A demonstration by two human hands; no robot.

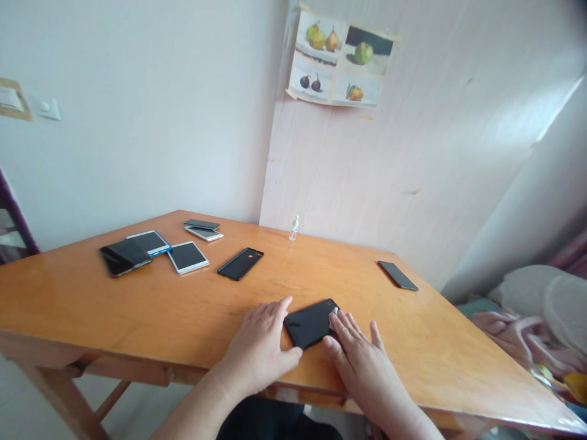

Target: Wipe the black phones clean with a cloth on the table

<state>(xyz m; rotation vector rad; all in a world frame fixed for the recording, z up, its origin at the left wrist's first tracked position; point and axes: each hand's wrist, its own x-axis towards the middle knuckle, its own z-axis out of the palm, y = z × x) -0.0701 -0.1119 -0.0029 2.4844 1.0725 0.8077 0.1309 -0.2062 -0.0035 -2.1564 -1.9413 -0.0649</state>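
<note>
A black smartphone (308, 325) lies flat near the front edge of the wooden table (229, 318). Its left end sits between the thumb and fingers of my left hand (259, 345), which steadies it. My right hand (360, 354) rests on the phone's right end, fingers stretched forward and close together. Under those fingertips a small white wipe (333, 315) is pressed on the phone; most of it is hidden. Behind the phone lies an empty black phone case (241, 264), its inside facing up.
At the left lie a black tablet (123, 256), two white-framed tablets (188, 256) (150, 242) and two stacked phones (204, 232). A small clear bottle (294, 228) stands by the wall. Another dark phone (397, 275) is at the right. Bedding (518, 342) lies beyond the right edge.
</note>
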